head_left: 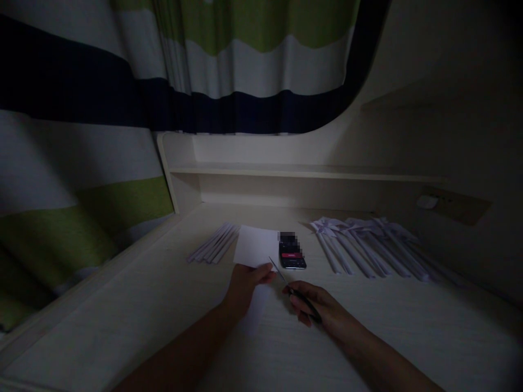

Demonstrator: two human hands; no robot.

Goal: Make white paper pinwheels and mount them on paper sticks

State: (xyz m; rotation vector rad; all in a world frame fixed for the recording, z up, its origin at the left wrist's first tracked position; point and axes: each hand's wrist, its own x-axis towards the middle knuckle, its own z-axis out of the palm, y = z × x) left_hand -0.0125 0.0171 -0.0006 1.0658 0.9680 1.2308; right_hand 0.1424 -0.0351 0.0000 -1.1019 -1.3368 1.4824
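Observation:
My left hand (245, 286) is closed in a pinch on the near edge of a white sheet of paper (256, 246), holding it up over the pale desk (163, 316). My right hand (314, 307) is closed around the dark handles of a pair of scissors (286, 280). The thin blades point up and left toward the paper's lower right corner. A phone (291, 255) with a lit screen lies flat just behind the paper's right edge.
A bundle of rolled paper sticks (214, 243) lies left of the sheet. Several paper sticks with bows (368, 245) are spread at the right. A shelf (302, 171) runs along the back. A striped curtain (81, 163) hangs at left and above.

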